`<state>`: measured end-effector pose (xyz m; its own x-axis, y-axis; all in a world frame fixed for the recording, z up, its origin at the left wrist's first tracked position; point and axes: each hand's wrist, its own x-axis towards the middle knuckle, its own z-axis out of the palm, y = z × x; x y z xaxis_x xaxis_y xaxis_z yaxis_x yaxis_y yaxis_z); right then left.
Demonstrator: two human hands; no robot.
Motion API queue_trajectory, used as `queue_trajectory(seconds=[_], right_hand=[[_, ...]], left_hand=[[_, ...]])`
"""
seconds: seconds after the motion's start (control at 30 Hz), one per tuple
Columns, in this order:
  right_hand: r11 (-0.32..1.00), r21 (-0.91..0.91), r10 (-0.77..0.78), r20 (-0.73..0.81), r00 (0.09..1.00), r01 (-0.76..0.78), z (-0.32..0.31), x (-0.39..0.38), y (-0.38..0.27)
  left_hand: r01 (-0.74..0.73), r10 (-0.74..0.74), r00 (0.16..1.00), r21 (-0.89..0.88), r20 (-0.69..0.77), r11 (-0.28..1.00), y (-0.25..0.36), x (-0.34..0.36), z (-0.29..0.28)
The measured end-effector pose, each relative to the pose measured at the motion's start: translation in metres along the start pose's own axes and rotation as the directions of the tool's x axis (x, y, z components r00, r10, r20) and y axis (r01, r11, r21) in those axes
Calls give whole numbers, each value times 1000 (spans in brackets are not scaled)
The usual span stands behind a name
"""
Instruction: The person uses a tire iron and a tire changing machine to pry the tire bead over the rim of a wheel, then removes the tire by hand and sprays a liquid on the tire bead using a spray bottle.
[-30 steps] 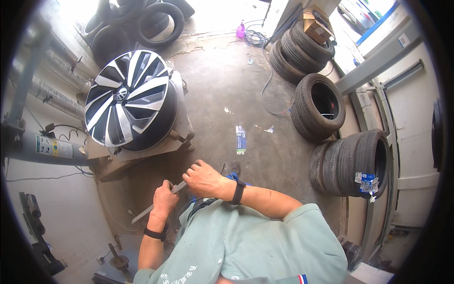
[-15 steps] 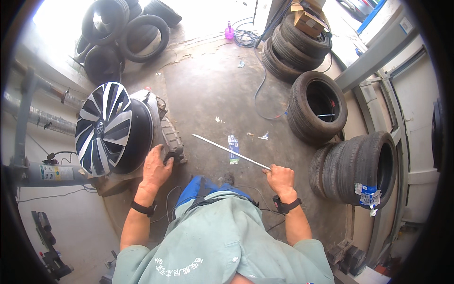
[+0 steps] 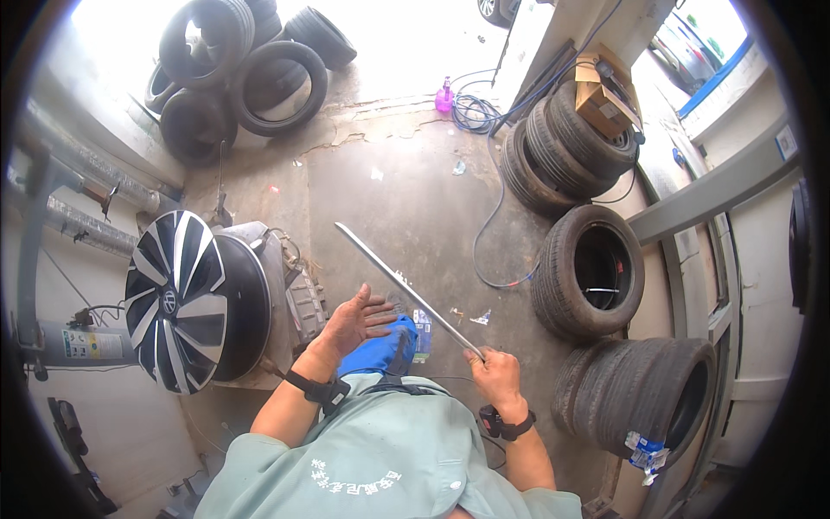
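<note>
My right hand (image 3: 496, 374) is closed round the near end of a long, thin metal tire iron (image 3: 402, 284). Its far end slants up and to the left, out over the floor. My left hand (image 3: 354, 322) holds nothing; its fingers are spread, with the palm turned toward the bar and dirty fingertips. To its left, a black and silver alloy wheel rim (image 3: 177, 301) stands on edge against a grey metal machine (image 3: 298, 298). The rim and my left hand are apart.
Several loose tires (image 3: 281, 86) are heaped at the far left. Along the right stand stacked tires (image 3: 545, 147), a single tire (image 3: 588, 272) and a row of tires (image 3: 635, 394). A cardboard box (image 3: 605, 95) tops the far stack. A blue hose (image 3: 493, 233) trails over the floor near a pink bottle (image 3: 444, 97).
My left hand has come off the machine beside the rim and moved right, its fingers opening. The tire iron, still in my right hand, tilts more steeply. The whole view has shifted.
</note>
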<state>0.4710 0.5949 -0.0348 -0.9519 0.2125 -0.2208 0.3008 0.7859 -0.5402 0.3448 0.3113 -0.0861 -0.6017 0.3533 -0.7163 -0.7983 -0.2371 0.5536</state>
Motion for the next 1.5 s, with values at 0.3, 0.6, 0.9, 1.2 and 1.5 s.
queue_trajectory(seconds=[0.3, 0.6, 0.9, 1.2, 1.5], right_hand=[[920, 349, -279, 258, 925, 180, -46, 221, -58], [838, 492, 122, 252, 960, -236, -41, 563, 80], [873, 69, 429, 363, 827, -483, 172, 894, 270], [872, -189, 483, 170, 859, -452, 455, 1081, 375], [877, 21, 451, 305, 839, -480, 458, 1098, 355]], left_hand=[[-80, 173, 983, -713, 59, 696, 176, 137, 21], [-401, 299, 669, 7, -680, 916, 277, 244, -39], [836, 35, 471, 459, -882, 301, 154, 279, -35], [856, -362, 446, 509, -819, -96, 12, 253, -29], [955, -379, 290, 290, -879, 59, 52, 341, 20]])
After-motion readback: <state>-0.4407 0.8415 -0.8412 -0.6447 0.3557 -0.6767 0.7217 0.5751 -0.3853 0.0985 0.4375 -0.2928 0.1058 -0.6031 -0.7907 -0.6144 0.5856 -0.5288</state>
